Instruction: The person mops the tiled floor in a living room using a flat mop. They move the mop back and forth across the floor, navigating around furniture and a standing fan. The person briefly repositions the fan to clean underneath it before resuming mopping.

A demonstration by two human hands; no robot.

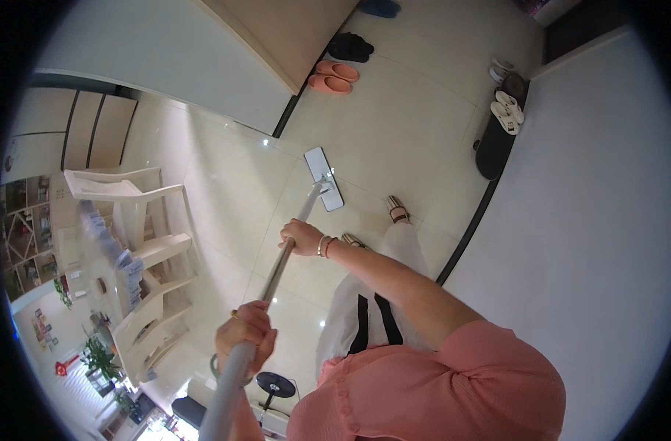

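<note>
Both hands grip the metal mop handle (276, 268): right hand (301, 237) lower down, left hand (245, 334) near the top, fingers clamped round it. Flat white mop head (323, 178) rests on cream floor tiles (394, 132), near pink slippers (333, 76).

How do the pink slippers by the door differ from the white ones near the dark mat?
The pink slippers are salmon-coloured and lie on bare tile beside the black shoes. The white slippers are pale and rest partly on the dark mat. Both pairs lie side by side, unworn, on the floor.
</note>
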